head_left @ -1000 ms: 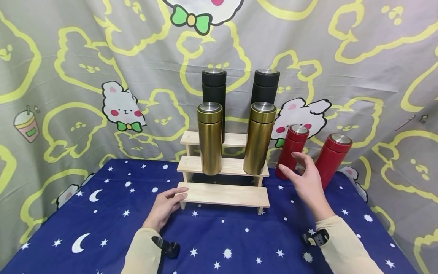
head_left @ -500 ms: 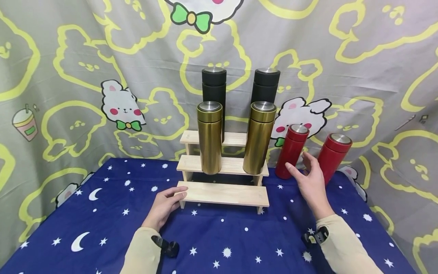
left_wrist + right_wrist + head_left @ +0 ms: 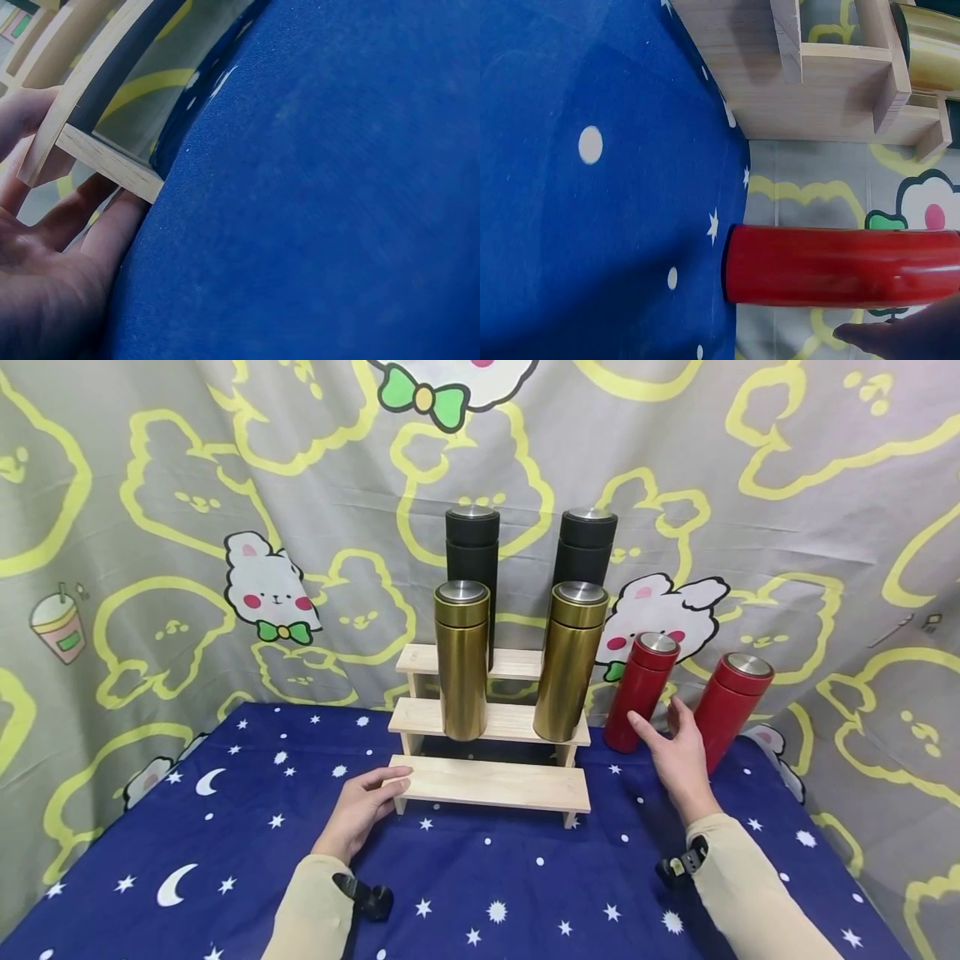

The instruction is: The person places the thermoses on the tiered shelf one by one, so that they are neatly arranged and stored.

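Note:
In the head view my left hand [image 3: 362, 810] holds the left end of the lowest step of a three-tier wooden display stand [image 3: 491, 783]. The left wrist view has some fingers [image 3: 112, 229] reaching beside the step's leg, below the board. My right hand [image 3: 681, 764] is spread between two red thermos flasks, the left one [image 3: 643, 693] and the right one [image 3: 733, 710]. Its thumb overlaps the left flask's edge in the head view. From the right wrist, one dark fingertip [image 3: 855, 334] shows apart from a red flask [image 3: 840, 266]; the other fingers are out of that view.
Two gold flasks, left [image 3: 462, 668] and right [image 3: 572, 668], stand on the middle step. Behind them, two black flasks, left [image 3: 472, 547] and right [image 3: 585, 550], rise from the top step. A blue star-patterned cloth [image 3: 540, 893] covers the table; a printed curtain [image 3: 337, 468] hangs behind.
My right hand has shifted rightward, from in front of the left red flask to between the two red flasks. My left hand keeps its place on the stand.

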Action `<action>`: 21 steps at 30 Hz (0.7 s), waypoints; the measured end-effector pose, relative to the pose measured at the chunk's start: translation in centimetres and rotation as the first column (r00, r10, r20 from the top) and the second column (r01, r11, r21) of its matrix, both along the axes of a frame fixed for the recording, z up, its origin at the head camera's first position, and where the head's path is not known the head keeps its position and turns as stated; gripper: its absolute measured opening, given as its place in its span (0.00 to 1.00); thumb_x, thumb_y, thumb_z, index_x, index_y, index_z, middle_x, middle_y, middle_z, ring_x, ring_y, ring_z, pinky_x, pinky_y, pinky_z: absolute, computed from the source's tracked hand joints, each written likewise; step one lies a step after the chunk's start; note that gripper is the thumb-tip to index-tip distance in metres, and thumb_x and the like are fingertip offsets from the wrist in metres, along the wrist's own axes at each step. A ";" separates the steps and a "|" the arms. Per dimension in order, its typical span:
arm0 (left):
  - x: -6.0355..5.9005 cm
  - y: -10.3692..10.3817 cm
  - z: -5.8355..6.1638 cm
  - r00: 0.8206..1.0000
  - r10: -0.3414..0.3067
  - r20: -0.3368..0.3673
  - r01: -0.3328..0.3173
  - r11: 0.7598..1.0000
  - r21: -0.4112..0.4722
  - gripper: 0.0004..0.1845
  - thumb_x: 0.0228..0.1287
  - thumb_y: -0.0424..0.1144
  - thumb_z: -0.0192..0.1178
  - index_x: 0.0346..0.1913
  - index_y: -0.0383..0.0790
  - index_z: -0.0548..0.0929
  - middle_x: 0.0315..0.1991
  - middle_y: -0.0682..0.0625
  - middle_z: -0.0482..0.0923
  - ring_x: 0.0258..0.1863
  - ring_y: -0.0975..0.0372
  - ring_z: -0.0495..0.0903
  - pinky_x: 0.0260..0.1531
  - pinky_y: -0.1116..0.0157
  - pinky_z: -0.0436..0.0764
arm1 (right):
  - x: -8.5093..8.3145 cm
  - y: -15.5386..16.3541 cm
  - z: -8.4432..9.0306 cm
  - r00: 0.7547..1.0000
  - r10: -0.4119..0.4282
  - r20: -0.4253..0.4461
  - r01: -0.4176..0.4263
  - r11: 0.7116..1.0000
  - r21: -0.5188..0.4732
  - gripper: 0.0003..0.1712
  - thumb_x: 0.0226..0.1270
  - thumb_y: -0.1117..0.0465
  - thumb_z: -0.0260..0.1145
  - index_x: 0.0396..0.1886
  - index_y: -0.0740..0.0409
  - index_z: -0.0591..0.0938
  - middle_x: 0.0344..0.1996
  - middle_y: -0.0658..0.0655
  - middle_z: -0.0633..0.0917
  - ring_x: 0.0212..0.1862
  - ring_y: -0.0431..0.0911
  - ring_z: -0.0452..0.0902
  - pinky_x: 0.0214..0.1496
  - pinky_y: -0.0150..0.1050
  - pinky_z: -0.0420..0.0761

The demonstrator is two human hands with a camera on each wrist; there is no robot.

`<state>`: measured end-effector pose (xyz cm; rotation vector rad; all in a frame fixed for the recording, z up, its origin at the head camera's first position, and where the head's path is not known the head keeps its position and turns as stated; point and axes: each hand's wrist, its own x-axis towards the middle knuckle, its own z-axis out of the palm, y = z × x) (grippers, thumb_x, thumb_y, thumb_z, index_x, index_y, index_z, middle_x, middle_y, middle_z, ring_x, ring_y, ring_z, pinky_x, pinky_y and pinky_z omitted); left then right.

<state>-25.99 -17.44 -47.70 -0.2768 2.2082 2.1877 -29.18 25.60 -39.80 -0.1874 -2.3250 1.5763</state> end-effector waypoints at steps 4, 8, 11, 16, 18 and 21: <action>-0.1 0.0 -0.2 1.000 -0.005 -0.006 0.005 1.000 -0.005 0.19 0.59 0.37 0.71 0.52 0.35 0.85 0.63 0.42 0.72 0.53 0.55 0.77 0.54 0.53 0.77 | -0.4 -0.1 0.0 1.000 0.011 0.018 -0.010 0.999 -0.051 0.55 0.67 0.43 0.65 0.79 0.60 0.45 0.76 0.64 0.51 0.75 0.56 0.46 0.73 0.51 0.52; 0.0 -0.1 -0.2 1.000 -0.006 -0.010 0.006 1.000 -0.010 0.19 0.59 0.38 0.71 0.52 0.34 0.85 0.63 0.41 0.72 0.53 0.54 0.77 0.54 0.52 0.76 | -0.8 -0.3 -0.1 1.000 0.000 0.017 0.002 0.997 -0.079 0.55 0.67 0.44 0.66 0.79 0.60 0.44 0.76 0.64 0.51 0.75 0.56 0.46 0.73 0.51 0.52; 0.1 -0.1 -0.1 1.000 -0.009 -0.013 0.009 1.000 -0.012 0.19 0.59 0.38 0.71 0.51 0.34 0.86 0.63 0.41 0.72 0.53 0.54 0.77 0.54 0.53 0.76 | -1.1 -0.2 -0.3 1.000 -0.029 -0.011 0.028 0.994 -0.106 0.53 0.67 0.47 0.67 0.79 0.61 0.48 0.76 0.63 0.54 0.75 0.55 0.48 0.72 0.50 0.54; 0.2 -0.1 -0.2 1.000 -0.005 -0.010 0.004 1.000 -0.019 0.19 0.59 0.39 0.71 0.52 0.35 0.86 0.63 0.41 0.72 0.53 0.55 0.77 0.54 0.54 0.77 | -1.3 -0.2 -0.7 0.995 -0.080 -0.055 0.071 0.986 -0.153 0.49 0.66 0.51 0.69 0.78 0.60 0.54 0.74 0.62 0.58 0.74 0.53 0.52 0.72 0.48 0.57; 0.1 0.0 -0.2 1.000 -0.003 -0.009 0.003 1.000 -0.017 0.19 0.59 0.38 0.71 0.52 0.35 0.86 0.63 0.41 0.72 0.53 0.55 0.78 0.54 0.54 0.77 | -1.3 -0.2 -0.7 0.995 -0.088 -0.054 0.078 0.983 -0.163 0.49 0.66 0.51 0.69 0.78 0.59 0.54 0.74 0.61 0.58 0.74 0.53 0.52 0.72 0.48 0.57; 0.0 0.0 -0.1 1.000 -0.001 -0.007 0.001 1.000 -0.016 0.18 0.59 0.38 0.71 0.52 0.35 0.86 0.62 0.42 0.73 0.52 0.55 0.78 0.54 0.54 0.77 | -1.4 -0.2 -0.6 0.994 -0.091 -0.053 0.081 0.983 -0.165 0.49 0.66 0.50 0.69 0.78 0.59 0.53 0.75 0.61 0.58 0.74 0.53 0.52 0.72 0.49 0.57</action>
